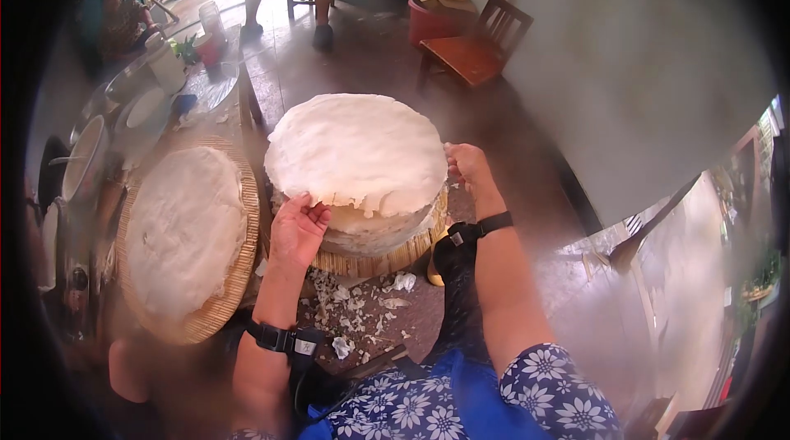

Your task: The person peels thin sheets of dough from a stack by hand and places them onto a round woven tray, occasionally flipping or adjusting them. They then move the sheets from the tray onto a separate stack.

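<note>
A thin, round, white sheet with a ragged edge [354, 148] covers a thick pale stack [374, 234] on a round woven straw mat [370, 261]. Its front rim hangs slightly away from the stack's side. My left hand [298, 233], palm partly turned up, has its fingers curled onto the front left edge of this sheet. On the opposite side, my right hand [467, 164] pinches the right edge between thumb and fingers. Whether one layer or several lie in my fingers is hidden.
Another woven mat [240, 267] bears a flat white round [188, 230] at left. Bowls [85, 159] and containers stand behind it. White scraps [346, 308] litter the floor below. A wooden chair [473, 57] and red bucket [432, 22] stand ahead. Two people are farther back.
</note>
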`<state>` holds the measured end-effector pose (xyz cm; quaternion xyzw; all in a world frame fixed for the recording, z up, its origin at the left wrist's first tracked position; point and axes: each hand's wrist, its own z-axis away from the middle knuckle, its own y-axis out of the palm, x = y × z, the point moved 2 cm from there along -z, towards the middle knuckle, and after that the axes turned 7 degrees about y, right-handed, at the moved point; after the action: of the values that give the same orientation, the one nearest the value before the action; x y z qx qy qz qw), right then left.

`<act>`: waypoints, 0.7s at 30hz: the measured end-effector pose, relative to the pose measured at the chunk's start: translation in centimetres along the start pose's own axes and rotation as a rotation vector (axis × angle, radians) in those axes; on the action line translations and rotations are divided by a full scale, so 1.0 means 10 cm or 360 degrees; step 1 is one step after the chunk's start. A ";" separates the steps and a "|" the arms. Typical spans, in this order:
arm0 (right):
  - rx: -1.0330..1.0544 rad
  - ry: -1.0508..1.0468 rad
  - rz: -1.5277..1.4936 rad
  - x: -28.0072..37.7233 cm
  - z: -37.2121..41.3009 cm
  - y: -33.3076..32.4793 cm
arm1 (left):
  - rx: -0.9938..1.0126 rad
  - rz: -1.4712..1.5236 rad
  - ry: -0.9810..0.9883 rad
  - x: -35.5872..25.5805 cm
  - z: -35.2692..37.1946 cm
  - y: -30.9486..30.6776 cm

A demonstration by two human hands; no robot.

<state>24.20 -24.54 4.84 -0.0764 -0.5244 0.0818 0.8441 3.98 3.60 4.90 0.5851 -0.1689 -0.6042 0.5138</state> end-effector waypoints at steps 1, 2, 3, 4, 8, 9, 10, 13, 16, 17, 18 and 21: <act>0.0004 0.0013 0.0002 0.02 0.02 0.01 | 0.0020 0.0020 -0.0016 0.01 -0.02 0.00; 0.0011 0.0024 0.0002 0.04 0.04 0.01 | 0.0032 0.0021 -0.0025 0.02 -0.03 0.01; 0.0025 0.0016 -0.0034 0.05 0.05 0.00 | 0.0040 0.0021 -0.0032 0.02 -0.03 0.00; 0.0040 0.0009 -0.0069 0.06 0.06 -0.01 | 0.0047 0.0022 -0.0039 0.03 -0.03 0.00; 0.0075 0.0130 -0.0303 0.09 0.11 0.00 | 0.0046 -0.0062 -0.0074 0.02 -0.03 -0.03; 0.0133 0.0167 -0.0371 0.08 0.09 0.00 | 0.0027 -0.0087 -0.0063 0.03 -0.03 -0.04; 0.0181 0.0178 -0.0426 0.06 0.06 0.01 | 0.0008 -0.0113 -0.0051 0.02 -0.02 -0.06; 0.0375 0.0161 -0.0597 -0.01 -0.09 0.03 | 0.0056 -0.0182 -0.0073 0.03 -0.04 -0.12; 0.0357 -0.0047 -0.0604 -0.02 -0.17 0.14 | 0.0038 -0.0168 -0.0073 0.03 -0.04 -0.15; 0.0358 -0.0083 -0.0669 0.02 -0.10 0.16 | 0.0031 -0.0140 -0.0054 0.05 -0.06 -0.18; 0.0490 -0.0157 -0.0711 0.02 -0.16 0.17 | 0.0025 -0.0114 -0.0032 0.06 -0.09 -0.21; 0.0571 -0.0159 -0.0799 0.02 -0.16 0.19 | 0.0039 -0.0010 0.0103 0.10 -0.16 -0.31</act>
<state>25.63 -22.76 3.91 0.2097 -0.5450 -0.0344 0.8111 4.35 4.69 1.45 0.6111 -0.1578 -0.5845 0.5099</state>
